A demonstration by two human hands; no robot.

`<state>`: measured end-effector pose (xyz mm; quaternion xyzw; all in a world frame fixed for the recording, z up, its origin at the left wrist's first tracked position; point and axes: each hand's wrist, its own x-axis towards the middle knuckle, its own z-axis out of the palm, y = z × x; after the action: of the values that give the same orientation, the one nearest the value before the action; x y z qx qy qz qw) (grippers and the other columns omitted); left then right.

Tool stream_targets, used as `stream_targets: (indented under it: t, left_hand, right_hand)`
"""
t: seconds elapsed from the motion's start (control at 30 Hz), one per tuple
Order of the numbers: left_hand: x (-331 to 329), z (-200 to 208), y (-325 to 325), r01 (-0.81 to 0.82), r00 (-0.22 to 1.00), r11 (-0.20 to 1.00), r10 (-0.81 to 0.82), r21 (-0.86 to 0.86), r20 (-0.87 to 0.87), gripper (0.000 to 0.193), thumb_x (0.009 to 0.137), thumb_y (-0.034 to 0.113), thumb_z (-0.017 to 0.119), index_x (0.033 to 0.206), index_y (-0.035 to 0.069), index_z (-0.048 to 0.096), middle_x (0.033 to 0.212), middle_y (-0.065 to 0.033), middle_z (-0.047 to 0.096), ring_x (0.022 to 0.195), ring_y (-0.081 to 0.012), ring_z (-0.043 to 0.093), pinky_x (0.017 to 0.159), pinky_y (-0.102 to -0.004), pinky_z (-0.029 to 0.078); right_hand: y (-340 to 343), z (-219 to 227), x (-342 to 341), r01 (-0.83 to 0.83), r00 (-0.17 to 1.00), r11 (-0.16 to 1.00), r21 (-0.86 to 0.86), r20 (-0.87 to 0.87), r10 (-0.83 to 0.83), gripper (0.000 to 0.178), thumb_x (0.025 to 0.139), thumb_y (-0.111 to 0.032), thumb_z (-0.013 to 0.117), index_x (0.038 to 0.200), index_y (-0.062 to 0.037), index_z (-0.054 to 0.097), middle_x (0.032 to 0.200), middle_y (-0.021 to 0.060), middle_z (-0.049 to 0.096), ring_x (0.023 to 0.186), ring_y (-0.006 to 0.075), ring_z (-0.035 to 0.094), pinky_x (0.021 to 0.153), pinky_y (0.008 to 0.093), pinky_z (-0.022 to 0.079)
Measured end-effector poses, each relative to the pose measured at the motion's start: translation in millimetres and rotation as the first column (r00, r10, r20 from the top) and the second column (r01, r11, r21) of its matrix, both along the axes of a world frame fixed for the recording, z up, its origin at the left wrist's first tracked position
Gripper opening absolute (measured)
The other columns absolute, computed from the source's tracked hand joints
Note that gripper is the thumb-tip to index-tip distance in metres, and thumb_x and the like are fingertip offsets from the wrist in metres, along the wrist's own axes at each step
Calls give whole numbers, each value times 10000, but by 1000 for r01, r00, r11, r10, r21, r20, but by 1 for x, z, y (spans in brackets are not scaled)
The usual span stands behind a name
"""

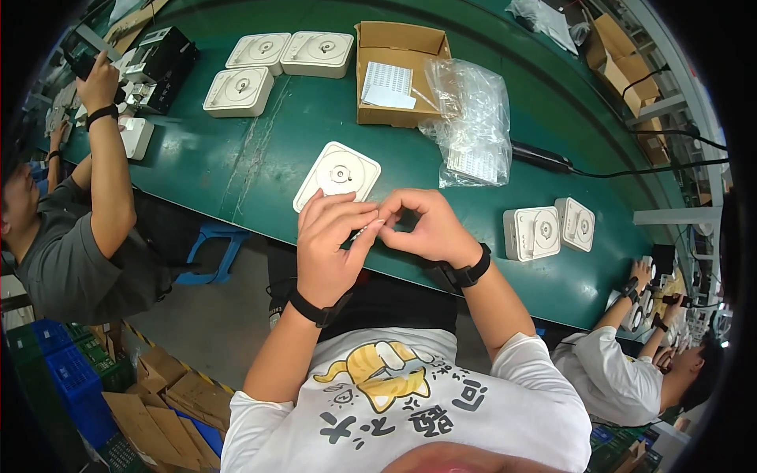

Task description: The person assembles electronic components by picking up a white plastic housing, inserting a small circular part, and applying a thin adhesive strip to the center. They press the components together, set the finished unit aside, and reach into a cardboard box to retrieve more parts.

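My left hand (327,248) is closed, pinching a small pale strip with dark marks (365,229) between thumb and fingers. Against it, the fingertips of my right hand (432,229) press together in a pinch. Whether they also grip the strip or some tiny piece is too small to tell. Just beyond my hands, a white square device with a round disc face (337,175) lies on the green table (260,189). The fingers of my left hand overlap its near edge.
Three similar white devices (262,49) stand at the far left, two more (533,233) at the right. An open cardboard box (400,110) holds label sheets (387,85). Beside it are a clear plastic bag (473,118) and a black corded tool (541,157). Co-workers sit on both sides.
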<state>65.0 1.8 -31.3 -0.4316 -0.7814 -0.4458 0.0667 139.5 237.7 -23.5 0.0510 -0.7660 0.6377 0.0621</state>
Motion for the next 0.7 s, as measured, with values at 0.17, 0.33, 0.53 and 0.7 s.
stream_targets:
  t: [0.17, 0.33, 0.53, 0.7]
  left_hand:
    - [-30, 41, 14, -8, 998, 1000, 7, 21, 69, 339, 909, 218, 982, 1213, 112, 876, 1526, -154, 769, 1400, -393, 712, 1270, -574, 484]
    - [-69, 29, 10, -103, 992, 980, 114, -171, 50, 279, 929, 170, 946, 1195, 109, 890, 1517, -151, 765, 1406, -371, 701, 1223, -518, 530]
    - [-83, 51, 12, 27, 971, 931, -111, -365, -211, 244, 930, 164, 936, 1169, 142, 890, 1437, -121, 770, 1309, -371, 737, 1062, -497, 607]
    - [-99, 52, 16, 141, 935, 912, -251, -386, -251, 127, 973, 194, 902, 1077, 132, 863, 1436, -62, 762, 1285, -319, 742, 1048, -496, 595]
  right_hand:
    - [12, -16, 0, 129, 986, 986, -106, 123, -116, 166, 1001, -50, 911, 1147, -56, 832, 1070, 7, 830, 933, 91, 731, 854, 280, 593]
    - [19, -21, 1, 241, 954, 970, 6, 180, -238, 133, 1057, -26, 869, 1179, -60, 827, 1220, 47, 858, 1066, 108, 752, 916, 279, 593]
    - [0, -18, -4, 124, 980, 992, 29, -157, -118, 99, 1044, -22, 850, 1108, -79, 800, 1471, 100, 823, 1201, 185, 727, 1057, 343, 561]
    - [-2, -19, -3, 58, 993, 991, 120, -111, -45, 116, 1007, -15, 849, 1068, -83, 777, 1574, 106, 788, 1262, 243, 719, 1163, 411, 523]
